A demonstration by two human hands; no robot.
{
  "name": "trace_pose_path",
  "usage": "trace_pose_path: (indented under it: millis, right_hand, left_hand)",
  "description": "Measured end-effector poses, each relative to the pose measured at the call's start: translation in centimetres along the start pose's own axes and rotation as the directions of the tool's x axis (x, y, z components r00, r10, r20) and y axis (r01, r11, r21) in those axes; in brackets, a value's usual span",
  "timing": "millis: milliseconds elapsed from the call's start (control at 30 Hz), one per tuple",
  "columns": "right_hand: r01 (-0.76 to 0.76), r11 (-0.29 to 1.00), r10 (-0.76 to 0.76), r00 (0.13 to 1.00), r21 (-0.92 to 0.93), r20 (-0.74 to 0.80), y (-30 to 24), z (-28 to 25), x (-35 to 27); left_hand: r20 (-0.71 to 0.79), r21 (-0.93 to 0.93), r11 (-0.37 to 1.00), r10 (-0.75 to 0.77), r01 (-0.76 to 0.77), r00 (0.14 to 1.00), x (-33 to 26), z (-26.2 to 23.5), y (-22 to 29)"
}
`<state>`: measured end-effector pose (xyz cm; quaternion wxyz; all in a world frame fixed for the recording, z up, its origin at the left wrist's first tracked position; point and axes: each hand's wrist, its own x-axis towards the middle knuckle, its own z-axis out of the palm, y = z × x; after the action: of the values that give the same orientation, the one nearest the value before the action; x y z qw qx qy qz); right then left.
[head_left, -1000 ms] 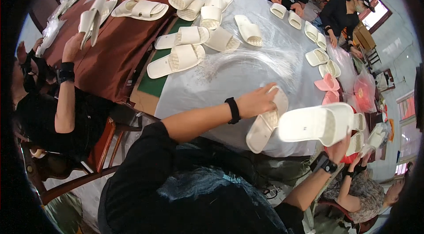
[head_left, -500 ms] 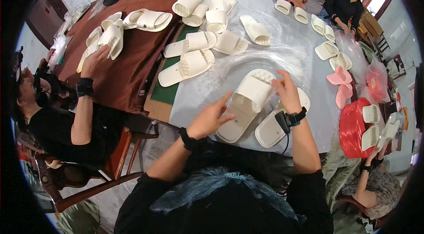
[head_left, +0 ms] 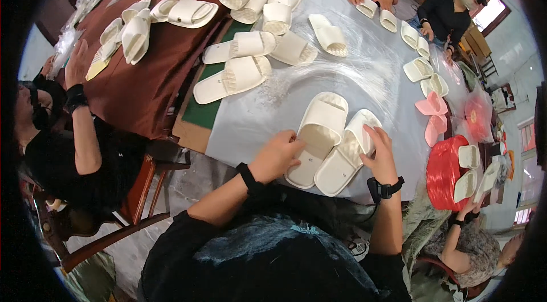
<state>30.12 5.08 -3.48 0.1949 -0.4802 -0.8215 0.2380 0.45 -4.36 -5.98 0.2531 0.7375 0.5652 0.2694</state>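
Observation:
Two white slippers lie side by side and touching in front of me on the grey-covered table, toes pointing away. My left hand [head_left: 278,155] has its fingers bent against the outer edge of the left slipper [head_left: 322,126], beside the opening. On the other side, my right hand [head_left: 380,154] grips the right slipper [head_left: 341,171] at its outer edge, thumb near the footbed and fingers along the strap. Both soles rest on the table. Farther left lie several more white slippers [head_left: 225,82], some overlapping, and a single white slipper [head_left: 329,35] lies beyond my pair.
Clear plastic film [head_left: 364,74] covers part of the grey sheet [head_left: 239,142]. Along the right edge stand white slippers [head_left: 418,69], pink slippers [head_left: 432,105] and a red roll [head_left: 443,174]. A brown-covered table [head_left: 142,97] with slippers adjoins at left. Other people sit around; a wooden chair [head_left: 137,205] stands left.
My right hand has gone from the left slipper's strap to the right slipper's outer edge. The two slippers are now together. At left, a person's hand has drawn back from the slippers there.

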Motion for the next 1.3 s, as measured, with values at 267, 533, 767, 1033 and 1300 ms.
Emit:
trace_pose_path:
  millis: [267, 533, 767, 1033, 1300]
  right_hand:
    - [0.177, 0.982, -0.180, 0.982, 0.068, 0.049, -0.5, 0.3, 5.3]
    - [0.309, 0.951, -0.305, 0.925, -0.017, -0.225, -2.6, -3.6, 17.8]
    - [0.301, 0.838, -0.342, 0.940, -0.455, -0.008, 0.2, 2.8, 26.9]
    - [0.497, 0.702, -0.583, 0.812, -0.510, -0.010, -0.8, 2.0, 26.5]
    - [0.366, 0.832, -0.383, 0.923, -0.417, 0.045, -1.4, 1.2, 25.7]
  left_hand:
    - [-0.041, -0.071, 0.997, -0.023, 0.020, 0.999, -2.7, -2.3, -0.7]
    - [-0.317, 0.140, 0.982, 0.164, -0.124, 0.934, 3.3, -4.6, 0.7]
    - [-0.008, 0.333, 0.923, 0.207, -0.192, 0.978, 10.5, 0.3, -0.6]
    - [0.033, 0.270, 0.914, 0.306, -0.303, 0.952, 9.4, -0.7, 0.7]
    - [0.007, 0.371, 0.898, 0.254, -0.238, 0.967, 10.6, 1.5, 1.3]
